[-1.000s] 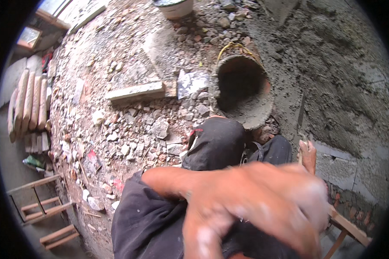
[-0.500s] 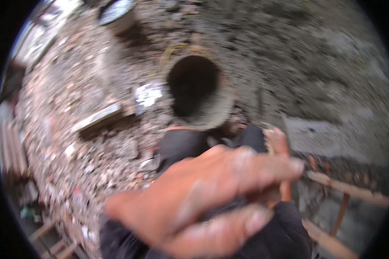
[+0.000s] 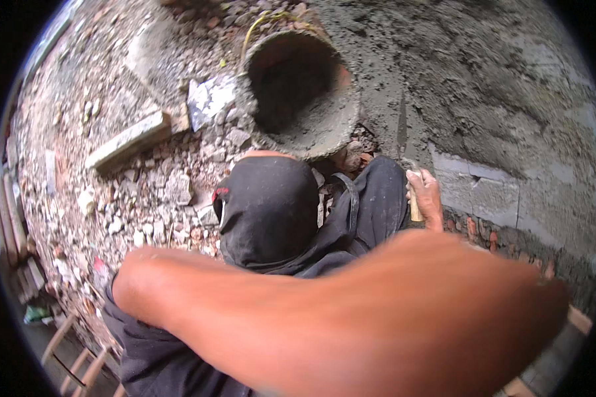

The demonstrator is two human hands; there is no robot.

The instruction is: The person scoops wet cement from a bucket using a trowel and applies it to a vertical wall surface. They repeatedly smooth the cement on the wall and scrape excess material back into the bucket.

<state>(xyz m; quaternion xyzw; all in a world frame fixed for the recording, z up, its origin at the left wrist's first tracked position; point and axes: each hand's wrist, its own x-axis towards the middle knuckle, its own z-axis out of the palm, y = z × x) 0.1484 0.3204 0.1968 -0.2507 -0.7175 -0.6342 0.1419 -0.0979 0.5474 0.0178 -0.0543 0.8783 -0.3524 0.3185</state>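
Note:
My right hand is closed around the light wooden handle of a trowel, beside my right knee. A thin dark blade-like strip lies beyond it against the mortar-covered wall; its join to the handle is hard to make out. My left forearm stretches across the lower view toward the right. At its end my left hand is dark and blurred, with its fingers hidden. In front of my knees stands a round bucket, crusted with mortar and holding grey mortar inside.
Rubble and broken stones cover the ground on the left. A pale block-like bar and a shiny silvery sheet lie there. Bare grey blocks and brick edges show at the right. Wooden pieces stand at lower left.
My left hand, earlier in front of me with fingers stretched out, has swung to the right, its forearm now crossing the view. The bucket sits higher in view. My right hand keeps its hold.

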